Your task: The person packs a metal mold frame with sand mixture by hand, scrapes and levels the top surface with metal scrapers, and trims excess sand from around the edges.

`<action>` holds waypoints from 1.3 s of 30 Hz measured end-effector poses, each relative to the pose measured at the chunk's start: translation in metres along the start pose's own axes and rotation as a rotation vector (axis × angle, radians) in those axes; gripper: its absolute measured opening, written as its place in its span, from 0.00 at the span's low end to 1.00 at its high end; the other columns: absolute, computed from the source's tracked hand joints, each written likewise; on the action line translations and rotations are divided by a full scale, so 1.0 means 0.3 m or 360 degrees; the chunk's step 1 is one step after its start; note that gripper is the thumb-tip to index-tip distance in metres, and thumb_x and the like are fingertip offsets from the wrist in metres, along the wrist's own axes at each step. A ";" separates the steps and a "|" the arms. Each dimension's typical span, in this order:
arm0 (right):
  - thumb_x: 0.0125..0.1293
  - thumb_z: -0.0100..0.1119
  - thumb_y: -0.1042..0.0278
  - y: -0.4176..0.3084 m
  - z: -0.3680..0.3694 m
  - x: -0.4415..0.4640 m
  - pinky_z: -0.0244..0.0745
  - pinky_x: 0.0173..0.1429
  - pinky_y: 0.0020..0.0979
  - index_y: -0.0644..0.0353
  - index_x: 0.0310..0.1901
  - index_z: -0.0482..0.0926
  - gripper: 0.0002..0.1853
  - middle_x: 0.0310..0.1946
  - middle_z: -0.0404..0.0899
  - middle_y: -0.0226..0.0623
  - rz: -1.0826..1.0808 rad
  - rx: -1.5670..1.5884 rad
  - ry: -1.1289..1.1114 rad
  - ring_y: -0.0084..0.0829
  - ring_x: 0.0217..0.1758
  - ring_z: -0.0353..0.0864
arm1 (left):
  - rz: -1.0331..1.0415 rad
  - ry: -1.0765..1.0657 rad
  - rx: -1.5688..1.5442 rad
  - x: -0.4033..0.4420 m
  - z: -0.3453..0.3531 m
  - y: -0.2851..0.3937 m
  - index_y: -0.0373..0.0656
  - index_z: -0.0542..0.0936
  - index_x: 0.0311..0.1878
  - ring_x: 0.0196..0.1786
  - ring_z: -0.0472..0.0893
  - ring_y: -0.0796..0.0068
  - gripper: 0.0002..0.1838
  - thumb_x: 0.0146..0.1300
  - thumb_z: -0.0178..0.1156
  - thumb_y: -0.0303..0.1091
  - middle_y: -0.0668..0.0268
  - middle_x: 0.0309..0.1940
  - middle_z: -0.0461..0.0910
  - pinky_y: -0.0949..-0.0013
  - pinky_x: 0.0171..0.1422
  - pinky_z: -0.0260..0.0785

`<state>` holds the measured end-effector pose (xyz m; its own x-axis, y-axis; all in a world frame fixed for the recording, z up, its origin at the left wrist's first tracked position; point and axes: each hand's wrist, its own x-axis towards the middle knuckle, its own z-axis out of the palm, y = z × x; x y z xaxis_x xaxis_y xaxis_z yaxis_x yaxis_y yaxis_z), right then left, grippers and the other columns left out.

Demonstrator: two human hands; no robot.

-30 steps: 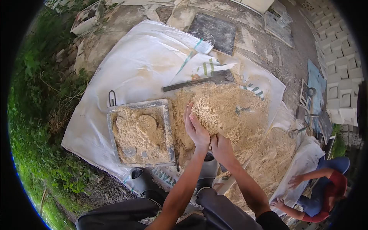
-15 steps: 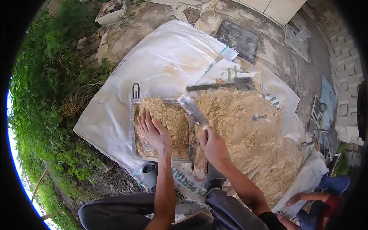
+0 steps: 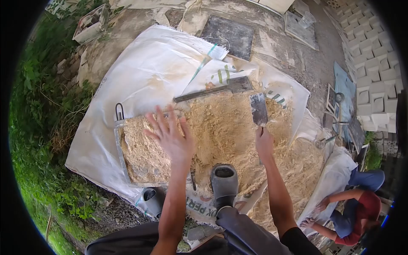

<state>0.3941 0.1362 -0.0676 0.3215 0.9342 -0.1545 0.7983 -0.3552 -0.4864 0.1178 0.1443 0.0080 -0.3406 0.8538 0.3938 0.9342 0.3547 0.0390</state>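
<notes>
My left hand point(image 3: 170, 138) is raised with fingers spread, holding nothing, over the right side of a rectangular metal frame point(image 3: 122, 155). Crumbly tan material point(image 3: 146, 151) fills the frame, and a wire loop point(image 3: 119, 111) stands at its upper left corner. Farther right, my right hand point(image 3: 264, 142) is closed around the handle of a flat-bladed trowel point(image 3: 258, 109). The trowel's blade points away from me over the loose tan heap point(image 3: 221, 127). The frame's right edge is partly hidden by my left hand and the material.
A long dark metal bar with a wide end point(image 3: 212, 90) lies beyond the heap on a white woven sack point(image 3: 136, 63). My grey boots point(image 3: 224, 182) stand close to the frame. A dark square board point(image 3: 227, 36) lies behind. At right another person point(image 3: 361, 208) crouches beside stacked white blocks point(image 3: 374, 72).
My right hand has carried the trowel rightward from the frame's edge to over the heap. My left hand has lifted off the material, fingers now spread. The view has shifted.
</notes>
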 end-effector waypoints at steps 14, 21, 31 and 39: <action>0.70 0.46 0.57 -0.064 0.141 -0.028 0.73 0.35 0.46 0.70 0.32 0.77 0.21 0.23 0.76 0.60 -0.0329 0.0157 -0.0912 0.55 0.26 0.78 | -0.0134 -0.0996 -0.1014 -0.276 0.364 0.209 0.30 0.67 0.63 0.72 0.57 0.46 0.22 0.72 0.43 0.34 0.47 0.68 0.61 0.54 0.76 0.49; 0.69 0.47 0.56 0.052 0.083 -0.212 0.73 0.33 0.45 0.69 0.31 0.78 0.22 0.22 0.76 0.59 -0.0264 0.0161 -0.1172 0.55 0.24 0.78 | 0.0236 -0.0769 -0.1199 -0.450 0.216 0.101 0.33 0.67 0.64 0.72 0.57 0.46 0.22 0.74 0.41 0.38 0.45 0.68 0.60 0.53 0.76 0.48; 0.69 0.47 0.59 -0.329 -0.170 -0.257 0.73 0.35 0.47 0.69 0.32 0.77 0.19 0.22 0.77 0.58 -0.0110 0.0381 -0.0868 0.57 0.28 0.78 | -0.0557 -0.0203 -0.1721 -0.184 -0.026 0.285 0.34 0.67 0.64 0.70 0.61 0.49 0.25 0.75 0.39 0.44 0.47 0.66 0.63 0.54 0.72 0.54; 0.73 0.42 0.56 -0.659 -0.011 -0.372 0.76 0.33 0.47 0.70 0.36 0.72 0.21 0.24 0.79 0.56 -0.0756 0.0250 -0.0993 0.53 0.25 0.81 | -0.0612 0.0258 -0.1275 -0.061 -0.006 -0.137 0.35 0.67 0.65 0.74 0.56 0.54 0.25 0.75 0.36 0.42 0.49 0.67 0.63 0.47 0.76 0.43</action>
<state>0.2022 0.1019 0.0488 -0.4164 0.8471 -0.3304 0.6823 0.0509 -0.7293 0.0859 0.1134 0.0010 -0.6824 0.6452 0.3437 0.5736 0.1811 0.7989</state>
